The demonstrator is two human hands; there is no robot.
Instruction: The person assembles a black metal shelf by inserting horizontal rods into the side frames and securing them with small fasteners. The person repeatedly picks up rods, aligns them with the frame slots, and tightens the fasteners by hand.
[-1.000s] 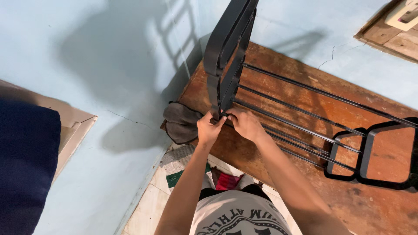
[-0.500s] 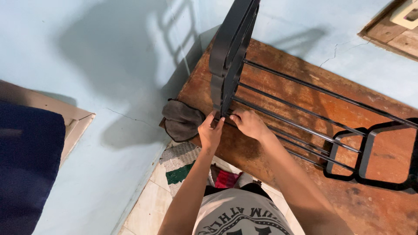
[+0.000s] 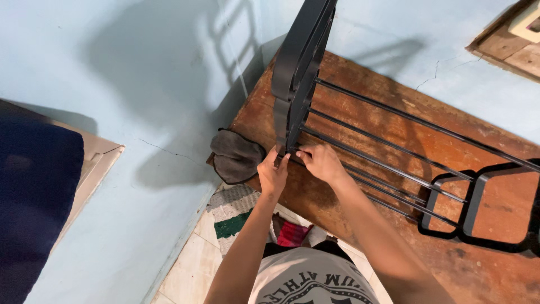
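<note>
Both hands at the lower end of a black metal rack standing on a wooden counter.

The black metal rack (image 3: 315,107) rests on the wooden counter (image 3: 360,84), its near end panel rising upright toward the camera and its far end frame (image 3: 478,202) lying to the right. Thin parallel rods (image 3: 394,149) span between the two ends. The left hand (image 3: 273,173) is closed around the bottom edge of the upright panel. The right hand (image 3: 320,162) is just beside it, fingertips pinched on the joint where the lowest rods meet the panel. A grey cloth (image 3: 236,155) hangs over the left corner of the counter, near the left hand. A light blue wall (image 3: 140,84) stands behind, and a tiled floor (image 3: 191,270) lies below.
</note>
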